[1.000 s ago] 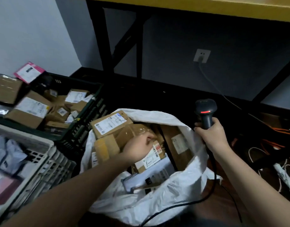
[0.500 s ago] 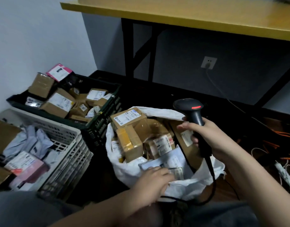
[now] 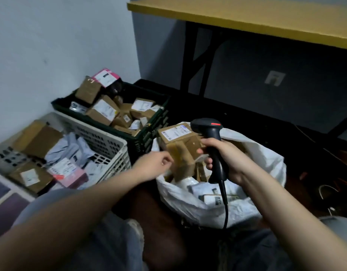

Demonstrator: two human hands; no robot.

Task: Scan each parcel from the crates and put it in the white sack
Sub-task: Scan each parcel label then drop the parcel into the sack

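Observation:
The white sack (image 3: 266, 165) stands open on the floor, stuffed with cardboard parcels (image 3: 178, 137) and white mailers. My right hand (image 3: 225, 159) grips a black barcode scanner (image 3: 210, 132) over the sack, its cable hanging down in front. My left hand (image 3: 155, 165) hovers empty at the sack's left rim, fingers loosely curled, close to a brown box. A dark green crate (image 3: 141, 141) and a white crate (image 3: 110, 145) to the left both hold several parcels.
A yellow table (image 3: 247, 18) with black legs stands behind the sack. Cables and an orange cord (image 3: 343, 180) lie on the floor to the right. A wall socket (image 3: 274, 79) is on the back wall. My knees fill the bottom of the view.
My left hand has come out of the sack and moved left to its rim, holding nothing. My right hand has carried the scanner left, over the sack. The view has tilted left.

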